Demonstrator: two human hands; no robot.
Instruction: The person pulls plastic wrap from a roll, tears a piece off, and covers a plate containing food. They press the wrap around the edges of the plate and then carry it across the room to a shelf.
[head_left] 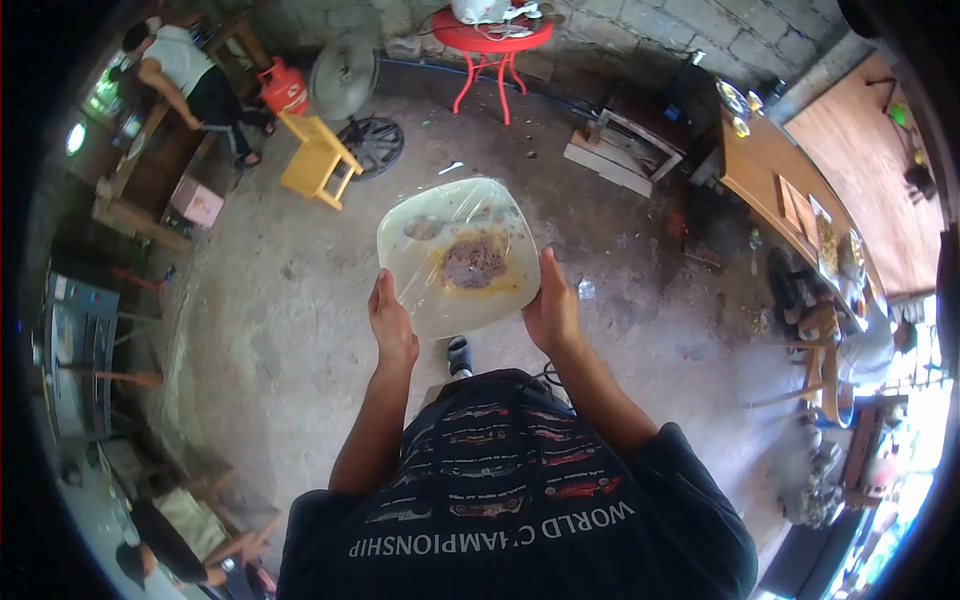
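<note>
A pale, square plate with rounded corners (405, 290) is held out in front of my body, above the concrete floor. Clear plastic wrap is stretched over it, and brownish food (475, 260) with yellowish sauce shows underneath. My left hand (390, 315) grips the plate's left edge, with the thumb side up against the rim. On the opposite edge, my right hand (552, 305) holds the rim, its fingers partly hidden under the plate.
A red round table (490, 38) stands against the block wall. Near it are a yellow chair (318, 160), a red gas cylinder (285, 88) and a fan (343, 75). A long wooden table (770, 165) lines the right. One person (185, 65) bends at upper left; another (165, 535) is at lower left.
</note>
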